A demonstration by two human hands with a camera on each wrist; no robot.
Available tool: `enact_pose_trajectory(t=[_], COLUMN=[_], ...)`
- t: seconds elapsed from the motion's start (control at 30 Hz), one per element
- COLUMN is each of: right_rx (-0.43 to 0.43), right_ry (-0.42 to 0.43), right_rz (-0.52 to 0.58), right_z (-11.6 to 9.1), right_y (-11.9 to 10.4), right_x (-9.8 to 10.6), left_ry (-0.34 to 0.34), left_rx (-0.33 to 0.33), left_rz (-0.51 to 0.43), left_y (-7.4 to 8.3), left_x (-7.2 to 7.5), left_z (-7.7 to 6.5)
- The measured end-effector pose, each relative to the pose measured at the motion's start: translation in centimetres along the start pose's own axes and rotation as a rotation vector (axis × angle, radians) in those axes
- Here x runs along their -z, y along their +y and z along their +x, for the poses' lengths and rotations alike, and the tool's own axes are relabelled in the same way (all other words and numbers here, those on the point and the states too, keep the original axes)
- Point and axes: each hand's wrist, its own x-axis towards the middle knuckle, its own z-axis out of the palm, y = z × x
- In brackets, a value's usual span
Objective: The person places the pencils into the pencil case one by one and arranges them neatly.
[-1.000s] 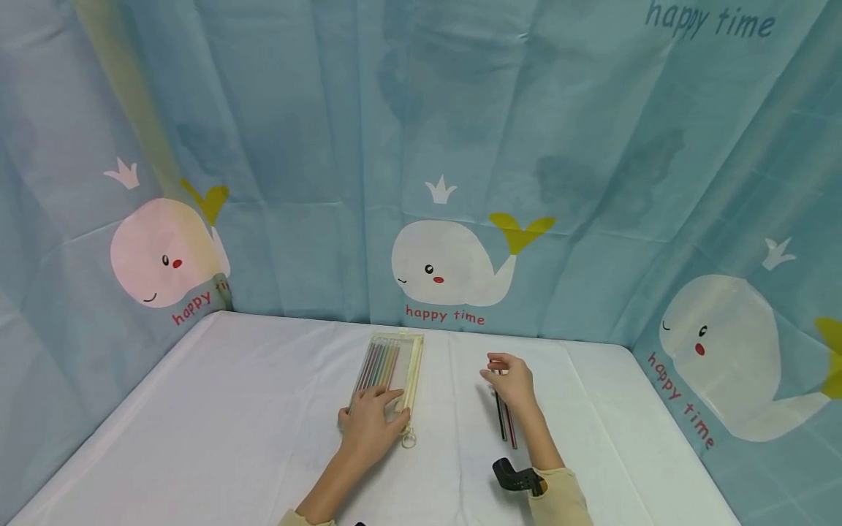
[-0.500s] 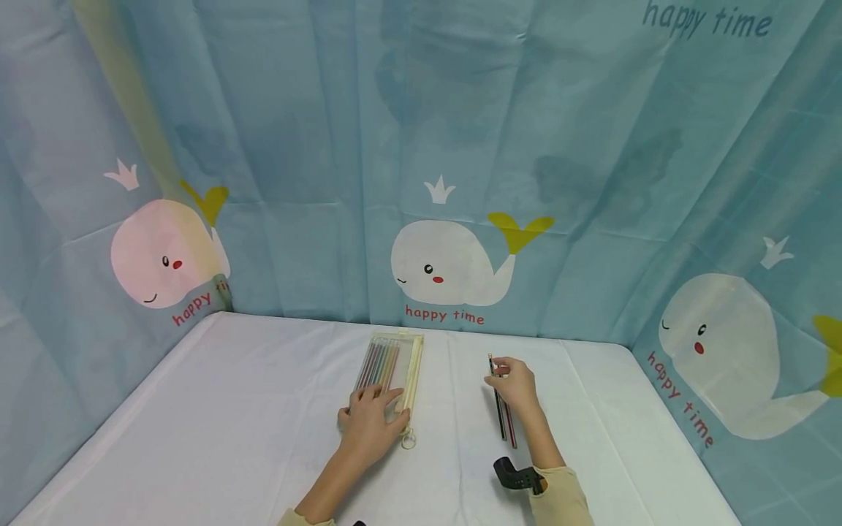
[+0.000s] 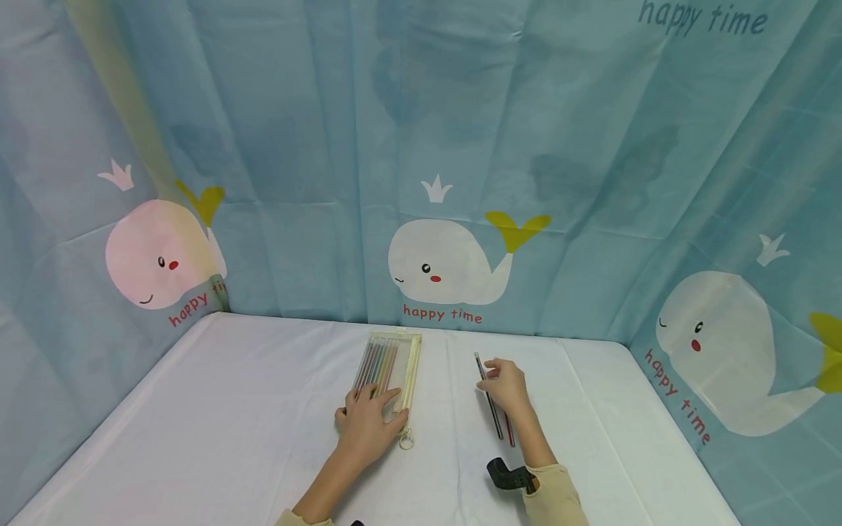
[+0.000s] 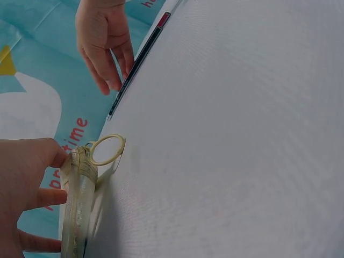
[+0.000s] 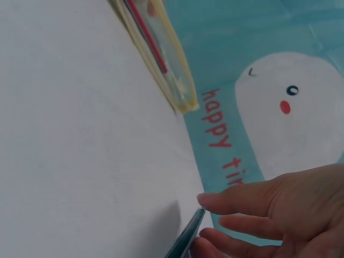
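In the head view my left hand (image 3: pixel 368 420) rests spread over the lower part of a clear pencil case (image 3: pixel 409 372) with pale yellow trim. Several colored pencils (image 3: pixel 371 363) show inside it. The left wrist view has my thumb and fingers against the case's zip edge (image 4: pixel 78 209). To the right, my right hand (image 3: pixel 508 387) pinches a dark pencil (image 3: pixel 492 415) near its far end, with the thumb on its left side. Its near end lies low over the cloth. A second pencil, dark red (image 3: pixel 510 432), lies beside it, partly hidden by the hand.
A white cloth covers the table (image 3: pixel 250 424). Behind it hangs a blue curtain (image 3: pixel 296 146) printed with whales, right at the table's far edge. A yellow ring (image 3: pixel 406 440) hangs from the case's zip end.
My right hand has lowered its fingers to the dark pencil, and that pencil's far end has swung left, away from the red one. The left hand stays on the case.
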Motion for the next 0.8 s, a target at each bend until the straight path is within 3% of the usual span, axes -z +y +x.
enact_pose_trajectory(t=[0.5,0.8], right_rx=[0.024,0.054], right_ry=[-0.026,-0.054], right_rz=[-0.087,-0.056], right_z=[0.2,0.4], right_y=[-0.3,-0.2], right_x=[-1.4,-1.3], left_ry=[-0.016,-0.018], left_rx=[0.009,0.011], left_rz=[0.000,-0.009], left_y=[0.0,0.0], left_x=[0.2,0.3], left_z=[0.0,0.1])
